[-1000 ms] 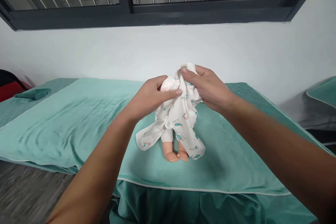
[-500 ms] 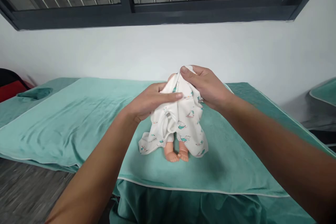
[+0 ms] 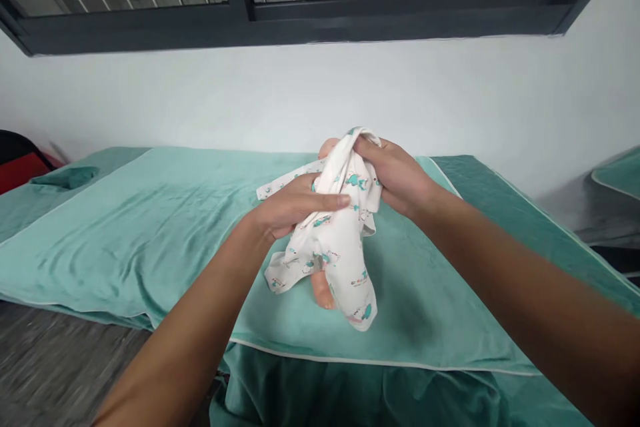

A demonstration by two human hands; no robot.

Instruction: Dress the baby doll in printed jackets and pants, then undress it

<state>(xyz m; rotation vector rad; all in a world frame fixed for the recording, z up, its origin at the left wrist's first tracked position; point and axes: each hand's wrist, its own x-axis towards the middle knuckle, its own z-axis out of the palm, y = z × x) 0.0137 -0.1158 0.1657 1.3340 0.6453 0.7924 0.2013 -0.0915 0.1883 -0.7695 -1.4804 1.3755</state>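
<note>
A small baby doll [image 3: 321, 289] lies on a teal towel [image 3: 150, 233], almost wholly covered by a white baby garment [image 3: 340, 247] printed with teal figures. Only one bare foot and the top of its head [image 3: 328, 145] show. My left hand [image 3: 293, 205] is closed on the garment at the doll's middle, fingers laid across the cloth. My right hand [image 3: 395, 173] pinches the bunched upper part of the garment near the doll's head. A garment leg hangs down over the doll's feet.
The towel covers a teal-draped bed [image 3: 375, 400] against a white wall under a dark-framed window [image 3: 300, 13]. A folded teal cloth [image 3: 65, 178] lies far left, beside something red [image 3: 20, 170]. Another teal bed edge [image 3: 617, 173] shows at right. Grey floor is at lower left.
The garment has been pulled down and sideways over the doll: one foot is now covered, the top of the head shows, and a sleeve sticks out to the left behind my left hand.
</note>
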